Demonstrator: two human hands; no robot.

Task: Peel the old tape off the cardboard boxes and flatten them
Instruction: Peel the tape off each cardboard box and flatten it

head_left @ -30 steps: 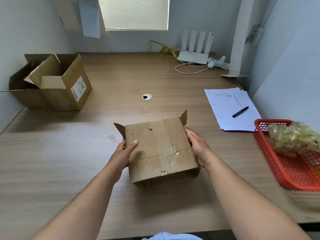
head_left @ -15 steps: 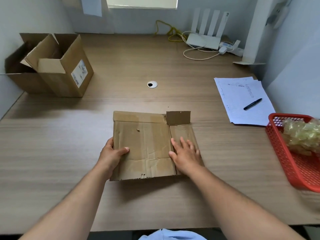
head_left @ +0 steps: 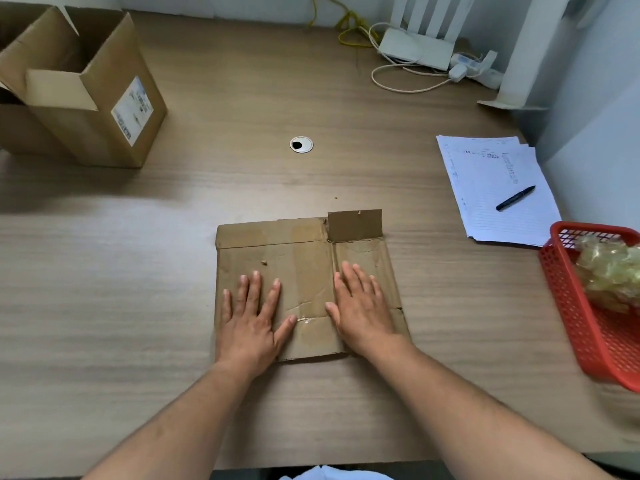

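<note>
While the flattened box (head_left: 304, 285) lies pressed to the desk (head_left: 104, 289) right in front of me, I judge this one close to done: its panels lie level, and only one small flap (head_left: 354, 224) at its far right corner looks darker, as if raised a little. A glint near the crease between my hands may be a scrap of leftover tape; I cannot tell for sure. Far to the left of the flattened box, an upright box (head_left: 100, 95) with a white label stands open, and a second one (head_left: 14, 126) sits half hidden behind it, so both seem left to strip and collapse. To the right of the flattened box, a red basket (head_left: 581, 306) holds a wad of crumpled tape (head_left: 613, 271), which suggests peeling has gone well.

My left hand (head_left: 252, 320) lies palm down on the near left part of the flattened box, fingers spread wide, gripping nothing. My right hand (head_left: 363, 306) lies flat on the right panel beside the fold line, fingers extended, also grasping nothing. Both simply press the cardboard down.
</note>
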